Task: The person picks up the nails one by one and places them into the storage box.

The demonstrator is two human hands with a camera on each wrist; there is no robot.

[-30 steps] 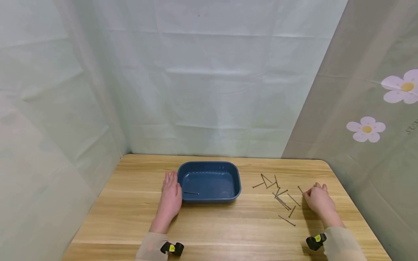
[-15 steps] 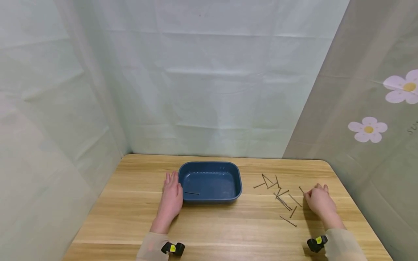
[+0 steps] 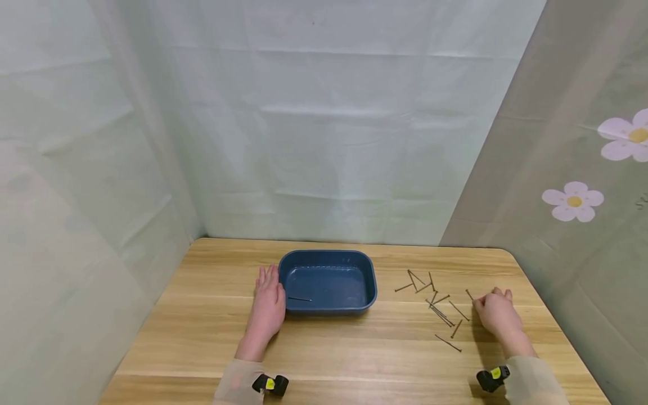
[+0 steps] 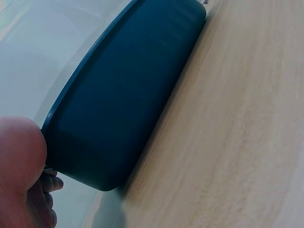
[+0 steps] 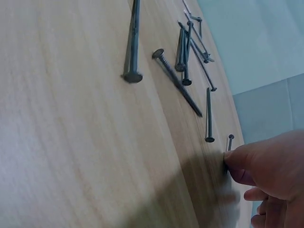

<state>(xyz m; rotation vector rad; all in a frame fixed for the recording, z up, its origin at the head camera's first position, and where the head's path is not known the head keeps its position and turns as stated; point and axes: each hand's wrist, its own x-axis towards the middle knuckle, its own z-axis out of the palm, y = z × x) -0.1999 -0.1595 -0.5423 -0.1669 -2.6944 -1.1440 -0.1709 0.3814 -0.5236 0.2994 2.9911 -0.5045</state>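
Note:
A dark blue rectangular tray point(image 3: 328, 286) sits toward the back of the wooden table, with one nail point(image 3: 300, 299) lying inside it near the left end. My left hand point(image 3: 267, 306) rests along the tray's left side, fingers extended and thumb at the rim. In the left wrist view that thumb point(image 4: 21, 156) touches the tray wall point(image 4: 114, 99). To the right, my right hand point(image 3: 498, 315) pinches a nail point(image 5: 231, 140) between thumb and forefinger, low over the table. The nail's head end shows beyond the fingertips; the rest is hidden.
Several loose nails point(image 3: 439, 313) lie scattered between the tray and my right hand, some crossing each other. One nail point(image 3: 448, 343) lies nearest the front. Pale cloth point(image 3: 324, 140) hangs behind the wooden table point(image 3: 354, 360) and at its sides.
The head view has shifted very slightly, so everything appears a little farther right. Both hands, the tray and the nails otherwise keep their places.

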